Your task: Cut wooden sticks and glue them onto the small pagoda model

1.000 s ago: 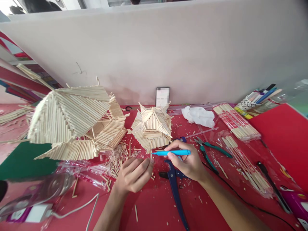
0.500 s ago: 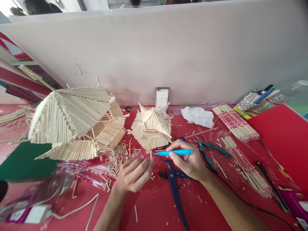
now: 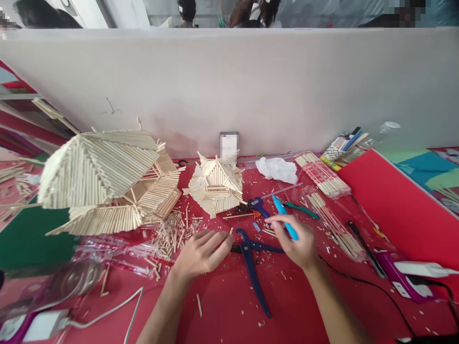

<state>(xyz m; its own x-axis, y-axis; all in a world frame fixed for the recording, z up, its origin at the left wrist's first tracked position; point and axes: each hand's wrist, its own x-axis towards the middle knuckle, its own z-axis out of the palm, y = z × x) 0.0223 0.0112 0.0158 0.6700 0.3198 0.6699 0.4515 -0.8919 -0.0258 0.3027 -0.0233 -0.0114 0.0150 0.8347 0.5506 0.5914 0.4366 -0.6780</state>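
The light-blue marker pen (image 3: pixel 280 207) is over the tabletop (image 3: pixel 222 313), slanting up and away, in the right hand (image 3: pixel 300 241), whose grip is clamped on its barrel between thumb and fingers. Well apart from it, the left hand (image 3: pixel 206 252) has thumb and forefinger pinched together on a short wooden stick (image 3: pixel 231 231), of which only a small end shows (the rest is hidden by the fingers). So little of the stick is exposed that, in my judgement, a slight loosening of the pinch could let it drop among the loose offcuts (image 3: pixel 174 235) nearby, where it would be hard to pick out. Just beside the left fingertips lies a dark-blue hand cutter (image 3: pixel 254 272); a careless sweep could knock a finger against its head. Beyond it, a blue glue gun (image 3: pixel 257 205) rests between the hands and the smaller stick-built house (image 3: pixel 217 180); if its nozzle is hot, which I cannot tell, a reach across could burn. Green-handled pliers (image 3: pixel 303 210) lie behind the marker, and the larger stick-built house (image 3: pixel 103 167) stands farther left, its jutting sticks liable to catch a sleeve or forearm.
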